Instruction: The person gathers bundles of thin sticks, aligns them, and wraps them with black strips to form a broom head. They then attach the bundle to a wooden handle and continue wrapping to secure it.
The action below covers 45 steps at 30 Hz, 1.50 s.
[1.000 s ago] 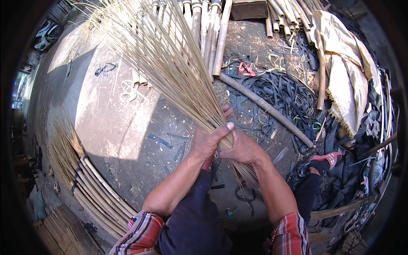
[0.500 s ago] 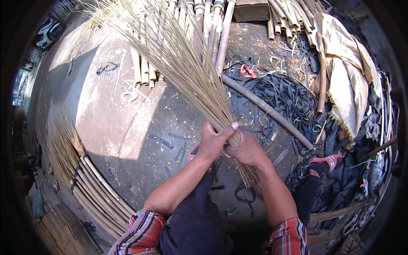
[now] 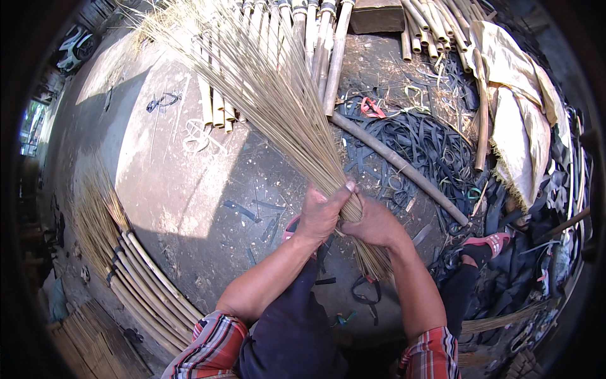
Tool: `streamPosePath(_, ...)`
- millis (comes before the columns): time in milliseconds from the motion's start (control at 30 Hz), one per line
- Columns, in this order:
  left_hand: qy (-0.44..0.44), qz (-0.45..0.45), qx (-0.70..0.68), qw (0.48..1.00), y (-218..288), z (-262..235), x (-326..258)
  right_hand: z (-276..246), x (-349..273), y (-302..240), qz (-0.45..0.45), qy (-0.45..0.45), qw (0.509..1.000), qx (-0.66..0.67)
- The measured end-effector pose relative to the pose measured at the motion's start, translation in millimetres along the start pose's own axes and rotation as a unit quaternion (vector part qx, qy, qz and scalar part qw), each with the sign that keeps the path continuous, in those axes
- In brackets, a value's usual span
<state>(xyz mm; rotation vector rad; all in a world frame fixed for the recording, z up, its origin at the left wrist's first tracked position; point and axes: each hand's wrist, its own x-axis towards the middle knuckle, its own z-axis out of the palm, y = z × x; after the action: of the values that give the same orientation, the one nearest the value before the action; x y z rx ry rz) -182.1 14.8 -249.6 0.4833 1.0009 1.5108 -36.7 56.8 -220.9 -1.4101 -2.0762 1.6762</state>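
Note:
A large bundle of thin, straw-coloured broom sticks (image 3: 287, 129) slants across the middle, fanning out toward the upper left. Both hands clasp it near its lower, narrow end. My left hand (image 3: 320, 213) is wrapped round its left side, the thumb lying over the sticks. From the right, my right hand (image 3: 374, 221) is closed round the same bundle, touching the left hand. Below the hands the short butt ends (image 3: 374, 260) stick out toward my legs. The palm sides of both hands are hidden.
Finished brooms with bamboo handles (image 3: 148, 278) lie at left; more bamboo handles (image 3: 328, 63) lie ahead. A pole (image 3: 401, 165) crosses beside a heap of black rubber strips (image 3: 420, 136). A pale sack (image 3: 517, 120) lies at right. My feet wear pink sandals (image 3: 494, 242).
Both hands still grip the bundle in nearly the same place. Its butt ends have shifted slightly and spread a little to the right; the whole view has moved slightly.

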Motion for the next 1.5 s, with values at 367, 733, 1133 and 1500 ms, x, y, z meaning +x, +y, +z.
streamPosePath(367,0.071,-0.04,-0.018,0.997,-3,5,-1,28,3,4,0.05,0.089,0.988,-0.114)
streamPosePath(733,0.022,-0.055,-0.023,0.998,-4,-20,-1,8,11,-13,0.031,0.0,0.998,-0.059)
streamPosePath(1133,-0.208,0.057,0.738,0.64,130,-26,-49,29,9,-12,-0.131,0.092,0.939,-0.306)
streamPosePath(1500,-0.322,-0.152,0.781,0.513,-35,-33,-34,47,-20,117,-0.234,0.066,0.852,-0.464)
